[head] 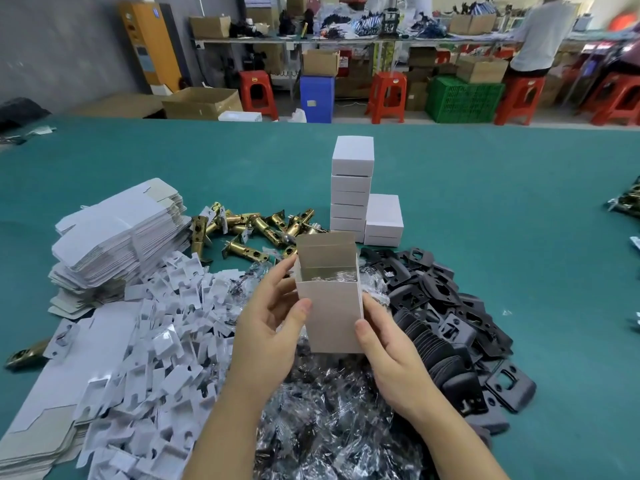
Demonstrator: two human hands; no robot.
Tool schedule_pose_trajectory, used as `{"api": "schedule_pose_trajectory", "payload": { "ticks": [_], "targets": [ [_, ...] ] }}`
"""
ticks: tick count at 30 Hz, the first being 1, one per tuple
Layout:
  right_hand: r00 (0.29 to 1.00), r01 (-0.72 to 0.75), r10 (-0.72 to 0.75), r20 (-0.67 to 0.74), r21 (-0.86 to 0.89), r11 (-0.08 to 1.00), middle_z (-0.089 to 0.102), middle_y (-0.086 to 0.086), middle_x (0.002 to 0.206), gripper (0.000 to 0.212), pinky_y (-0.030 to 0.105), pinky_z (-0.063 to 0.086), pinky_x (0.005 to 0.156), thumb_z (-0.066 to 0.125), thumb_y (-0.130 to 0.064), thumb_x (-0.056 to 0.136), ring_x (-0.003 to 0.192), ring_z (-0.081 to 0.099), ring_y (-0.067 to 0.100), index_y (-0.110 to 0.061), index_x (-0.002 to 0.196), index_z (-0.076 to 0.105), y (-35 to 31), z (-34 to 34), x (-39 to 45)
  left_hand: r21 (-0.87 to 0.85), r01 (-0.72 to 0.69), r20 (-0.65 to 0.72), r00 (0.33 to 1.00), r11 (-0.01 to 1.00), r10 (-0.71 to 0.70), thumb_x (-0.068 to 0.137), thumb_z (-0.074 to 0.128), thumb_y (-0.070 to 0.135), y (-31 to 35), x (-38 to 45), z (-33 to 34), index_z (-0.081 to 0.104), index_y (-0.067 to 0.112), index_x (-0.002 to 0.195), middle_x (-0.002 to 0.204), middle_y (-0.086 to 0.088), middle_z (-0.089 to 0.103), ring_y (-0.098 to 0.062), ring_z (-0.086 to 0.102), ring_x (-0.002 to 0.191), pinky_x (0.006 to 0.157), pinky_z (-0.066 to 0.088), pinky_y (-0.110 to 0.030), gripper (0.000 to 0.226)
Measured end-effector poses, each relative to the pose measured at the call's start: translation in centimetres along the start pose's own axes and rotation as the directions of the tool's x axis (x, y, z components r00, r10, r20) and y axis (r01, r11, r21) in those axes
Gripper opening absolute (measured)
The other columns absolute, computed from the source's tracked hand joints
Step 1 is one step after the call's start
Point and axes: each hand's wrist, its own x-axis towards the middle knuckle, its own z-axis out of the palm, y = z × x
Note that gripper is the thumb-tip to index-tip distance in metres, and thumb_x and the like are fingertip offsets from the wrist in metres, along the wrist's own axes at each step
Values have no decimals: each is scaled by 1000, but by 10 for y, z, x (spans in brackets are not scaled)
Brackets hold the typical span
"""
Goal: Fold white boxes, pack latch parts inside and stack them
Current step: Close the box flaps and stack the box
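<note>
Both hands hold an open white box (pixel 330 306) upright above the green table (pixel 502 220): left hand (pixel 273 320) thumb pressed on its front, right hand (pixel 388 344) pinching its right edge. Flat blanks (pixel 117 233) lie far left, brass latches (pixel 249 230) beyond, stacked boxes (pixel 351 188) behind, black plates (pixel 446 313) right.

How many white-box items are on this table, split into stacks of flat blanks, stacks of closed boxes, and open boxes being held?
Stacks of flat blanks: 2
Stacks of closed boxes: 2
Open box, held by the left hand and right hand: 1
Total: 5
</note>
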Motion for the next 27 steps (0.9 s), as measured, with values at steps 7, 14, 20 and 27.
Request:
{"api": "schedule_pose_trajectory", "payload": {
  "ticks": [7,14,20,27],
  "targets": [
    [992,92,-98,-75,-71,993,51,-23,146,64,25,54,98,47,-69,96,134,52,8,-53,154,27,3,-4,-2,-30,3,12,1000,1000,-3,95,64,0,0,2,2,60,56,128,117,11,73,-8,68,110,83,58,-19,65],
    [968,174,-181,-176,-52,983,57,-25,136,50,17,55,84,49,-27,104,118,60,4,-54,145,42,0,-10,-3,72,-10,99,995,997,3,97,65,5,-2,-4,11,56,64,128,116,20,69,-6,67,111,82,57,-17,67],
    [970,131,-162,-181,-173,976,58,-19,132,41,50,54,97,46,-33,104,117,58,10,-58,136,49,2,-13,-3,147,-17,128,992,989,-2,98,65,8,-3,-4,12,54,68,127,118,28,66,-3,64,113,89,59,-24,67],
    [968,98,-112,-224,-74,992,64,-11,127,30,49,58,87,45,-47,101,111,63,17,-47,127,61,2,-14,-1,219,-67,161,986,973,32,100,63,10,-4,-4,14,54,62,133,126,25,60,-6,58,115,86,58,-27,62]
  ]
}}
